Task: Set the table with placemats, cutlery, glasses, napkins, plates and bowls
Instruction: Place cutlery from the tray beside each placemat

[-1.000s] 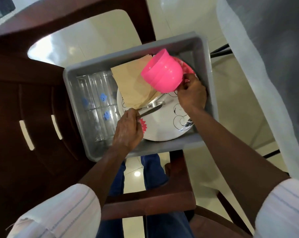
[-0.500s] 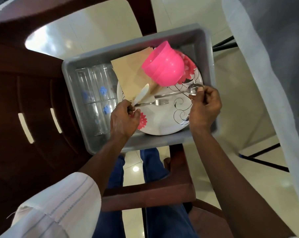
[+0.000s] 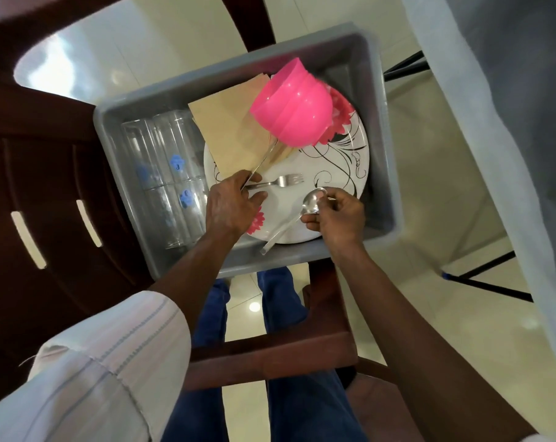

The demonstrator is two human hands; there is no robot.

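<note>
Over grey bin (image 3: 289, 258): my left hand (image 3: 230, 207) now grips fork (image 3: 283, 181) and knife (image 3: 260, 164). Right hand (image 3: 335, 218), by pink bowls (image 3: 292, 110) second ago, pinches spoon (image 3: 314, 199) above plate (image 3: 302, 164), near right. Cutlery gathered; table next, I judge.

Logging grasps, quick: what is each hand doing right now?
Left hand: grips the fork and a blurred knife.
Right hand: pinches a spoon.
</note>
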